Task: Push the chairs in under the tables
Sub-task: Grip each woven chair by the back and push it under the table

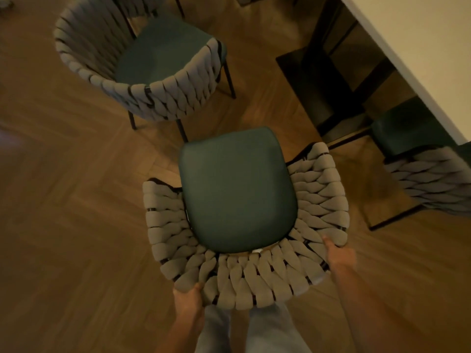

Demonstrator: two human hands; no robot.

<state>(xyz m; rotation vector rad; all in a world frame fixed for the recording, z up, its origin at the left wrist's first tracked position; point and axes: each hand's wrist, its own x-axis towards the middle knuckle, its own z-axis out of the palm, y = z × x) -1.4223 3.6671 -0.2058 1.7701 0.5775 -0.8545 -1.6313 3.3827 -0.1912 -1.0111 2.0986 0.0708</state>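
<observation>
A chair with a dark green seat and a woven grey wrap-around back stands right below me on the wood floor. My left hand grips the back's rim at its lower left. My right hand grips the rim at the right, thumb over the weave. The white table runs along the upper right, its dark base beneath it. The chair's seat points toward the upper middle of the view, away from me and left of the table.
A second matching chair stands at the upper left, out on the floor. A third chair sits at the right, its seat partly under the table's edge. My legs show at the bottom. Herringbone floor spreads open to the left.
</observation>
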